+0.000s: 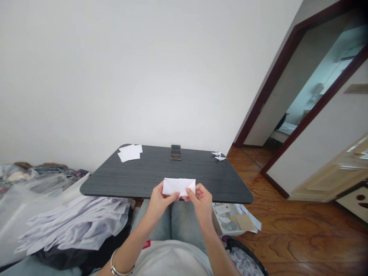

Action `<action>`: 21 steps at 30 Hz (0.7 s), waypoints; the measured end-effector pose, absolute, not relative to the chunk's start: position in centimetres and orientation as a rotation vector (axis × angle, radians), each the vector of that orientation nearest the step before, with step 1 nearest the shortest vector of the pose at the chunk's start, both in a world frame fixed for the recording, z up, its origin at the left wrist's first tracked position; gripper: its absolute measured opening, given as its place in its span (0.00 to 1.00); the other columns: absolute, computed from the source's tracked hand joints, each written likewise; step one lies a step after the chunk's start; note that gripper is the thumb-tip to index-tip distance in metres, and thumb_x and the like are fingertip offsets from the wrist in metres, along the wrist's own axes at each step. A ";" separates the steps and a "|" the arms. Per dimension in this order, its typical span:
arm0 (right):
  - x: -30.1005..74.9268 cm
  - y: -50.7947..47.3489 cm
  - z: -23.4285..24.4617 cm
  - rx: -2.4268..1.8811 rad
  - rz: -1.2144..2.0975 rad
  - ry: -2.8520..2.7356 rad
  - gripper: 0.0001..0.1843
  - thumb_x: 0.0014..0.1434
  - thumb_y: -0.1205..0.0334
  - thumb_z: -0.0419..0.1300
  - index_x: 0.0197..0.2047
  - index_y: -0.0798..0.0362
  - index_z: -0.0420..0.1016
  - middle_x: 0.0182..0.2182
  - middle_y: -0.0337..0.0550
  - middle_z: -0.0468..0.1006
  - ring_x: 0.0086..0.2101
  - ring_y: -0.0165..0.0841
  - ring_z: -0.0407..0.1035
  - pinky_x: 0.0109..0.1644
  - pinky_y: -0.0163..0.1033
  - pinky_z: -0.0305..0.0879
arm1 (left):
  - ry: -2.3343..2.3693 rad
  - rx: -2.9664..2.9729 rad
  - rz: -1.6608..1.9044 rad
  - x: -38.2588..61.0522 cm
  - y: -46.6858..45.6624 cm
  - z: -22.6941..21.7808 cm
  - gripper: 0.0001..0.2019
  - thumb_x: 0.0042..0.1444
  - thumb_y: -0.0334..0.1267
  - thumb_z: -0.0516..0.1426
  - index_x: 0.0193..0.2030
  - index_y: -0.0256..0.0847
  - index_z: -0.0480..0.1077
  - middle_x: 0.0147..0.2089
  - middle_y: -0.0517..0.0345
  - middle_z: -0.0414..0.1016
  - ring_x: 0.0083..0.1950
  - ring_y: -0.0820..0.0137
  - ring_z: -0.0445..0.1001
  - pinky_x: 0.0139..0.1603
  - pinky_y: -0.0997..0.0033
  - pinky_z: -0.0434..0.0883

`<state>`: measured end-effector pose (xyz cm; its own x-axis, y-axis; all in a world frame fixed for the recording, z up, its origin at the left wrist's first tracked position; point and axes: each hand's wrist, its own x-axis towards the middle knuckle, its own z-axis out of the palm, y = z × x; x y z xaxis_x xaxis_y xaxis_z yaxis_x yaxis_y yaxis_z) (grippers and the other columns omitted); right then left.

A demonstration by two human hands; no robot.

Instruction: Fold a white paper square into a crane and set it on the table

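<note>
A folded white paper strip [178,185] is held over the near edge of the dark grey table [143,180]. My left hand [160,201] pinches its lower left part, thumb laid across the paper. My right hand [200,199] pinches its lower right corner. Both hands are closed on the paper, just above my lap. A silver bracelet [118,268] sits on my left wrist.
A stack of white sheets [130,153] lies at the table's far left; a small dark phone-like object [175,151] stands at the far middle, and small folded paper shapes [219,155] at the far right. Piles of paper [77,222] lie left; a box [230,220] and bin [247,260] right.
</note>
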<state>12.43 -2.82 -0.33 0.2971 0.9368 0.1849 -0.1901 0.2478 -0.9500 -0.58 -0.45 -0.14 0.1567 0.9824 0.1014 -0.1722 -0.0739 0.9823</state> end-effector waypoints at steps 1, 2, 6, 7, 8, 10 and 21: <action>12.4 -2.8 -0.3 -1.004 0.945 -0.944 0.14 0.44 0.57 0.64 0.22 0.55 0.63 0.17 0.35 0.74 0.19 0.29 0.71 0.22 0.31 0.68 | 0.914 1.233 1.226 -0.6 -0.4 -0.2 0.15 0.39 0.34 0.62 0.36 0.34 0.67 0.31 0.58 0.74 0.29 0.72 0.72 0.30 0.74 0.71; 12.4 -2.8 -0.3 -1.001 0.943 -0.949 0.14 0.45 0.57 0.64 0.22 0.55 0.63 0.17 0.35 0.74 0.19 0.29 0.71 0.22 0.31 0.68 | 0.905 1.244 1.226 -0.6 -0.4 -0.3 0.16 0.39 0.34 0.63 0.37 0.34 0.67 0.32 0.58 0.75 0.30 0.71 0.73 0.30 0.74 0.71; 12.3 -2.8 -0.3 -0.980 0.945 -0.950 0.14 0.46 0.59 0.63 0.24 0.54 0.61 0.20 0.36 0.76 0.19 0.28 0.71 0.22 0.30 0.69 | 0.905 1.274 1.229 -0.6 -0.2 -0.6 0.16 0.39 0.34 0.62 0.37 0.35 0.67 0.33 0.57 0.75 0.31 0.70 0.72 0.30 0.74 0.71; 12.3 -2.8 -0.3 -0.969 0.948 -0.937 0.14 0.46 0.59 0.63 0.26 0.53 0.59 0.21 0.36 0.76 0.19 0.28 0.71 0.22 0.30 0.69 | 0.909 1.279 1.232 -0.6 -0.2 -0.6 0.16 0.39 0.34 0.62 0.37 0.35 0.67 0.33 0.57 0.75 0.31 0.70 0.72 0.30 0.75 0.71; 12.2 -2.8 -0.3 -0.959 0.954 -0.922 0.16 0.46 0.60 0.64 0.29 0.52 0.58 0.22 0.36 0.77 0.18 0.28 0.71 0.21 0.30 0.68 | 0.912 1.282 1.236 -0.6 -0.2 -0.6 0.16 0.39 0.34 0.62 0.37 0.35 0.67 0.32 0.57 0.75 0.30 0.71 0.72 0.30 0.75 0.71; 12.2 -2.8 -0.3 -0.947 0.954 -0.894 0.19 0.46 0.61 0.64 0.35 0.51 0.56 0.23 0.36 0.78 0.18 0.28 0.71 0.21 0.30 0.69 | 0.914 1.287 1.240 -0.6 -0.3 -0.5 0.16 0.39 0.34 0.62 0.37 0.34 0.67 0.32 0.58 0.74 0.30 0.71 0.72 0.29 0.75 0.70; 12.5 -2.5 -0.8 -0.990 0.981 -0.951 0.16 0.49 0.60 0.61 0.38 0.54 0.61 0.24 0.39 0.79 0.19 0.29 0.71 0.23 0.31 0.69 | 0.846 1.164 1.302 -0.5 -0.5 0.4 0.31 0.43 0.36 0.61 0.54 0.41 0.55 0.34 0.61 0.68 0.31 0.73 0.70 0.28 0.74 0.73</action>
<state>12.54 -2.48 -0.77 0.2681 0.9466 0.1791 -0.2080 0.2384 -0.9486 -0.53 -0.45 0.38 0.1284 0.9816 0.1412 -0.2695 -0.1025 0.9575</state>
